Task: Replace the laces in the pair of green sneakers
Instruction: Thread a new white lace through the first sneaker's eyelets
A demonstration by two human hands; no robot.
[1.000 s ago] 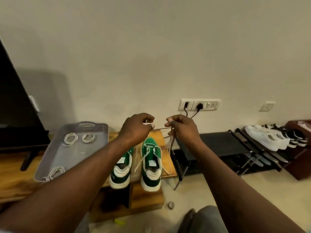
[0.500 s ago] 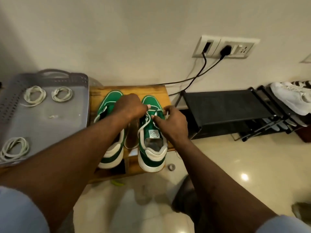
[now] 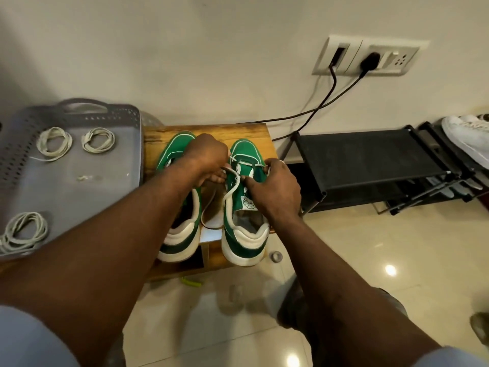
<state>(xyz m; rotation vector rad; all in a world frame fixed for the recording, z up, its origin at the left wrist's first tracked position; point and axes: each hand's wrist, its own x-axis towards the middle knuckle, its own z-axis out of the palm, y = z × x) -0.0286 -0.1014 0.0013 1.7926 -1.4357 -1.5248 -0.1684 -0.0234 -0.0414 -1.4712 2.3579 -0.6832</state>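
Two green sneakers with white soles stand side by side on a small wooden stool (image 3: 206,129), toes toward the wall. My left hand (image 3: 209,157) reaches over the left sneaker (image 3: 176,239) and pinches the white lace (image 3: 229,190) at the right sneaker's eyelets. The right sneaker (image 3: 243,234) is gripped at its right side by my right hand (image 3: 272,186), whose thumb lies on the tongue. A loop of the lace hangs between the two shoes. My forearm hides most of the left sneaker.
A grey perforated tray (image 3: 79,197) at the left holds three coiled white laces (image 3: 54,141). A black shoe rack (image 3: 370,160) stands to the right, with white shoes (image 3: 468,136) beyond it. Two black cables (image 3: 317,104) run from a wall socket. Glossy tile floor lies below.
A second ago both hands held the lace ends up in the air above the sneakers. They have come down to the right sneaker, and the view has tilted downward and closer.
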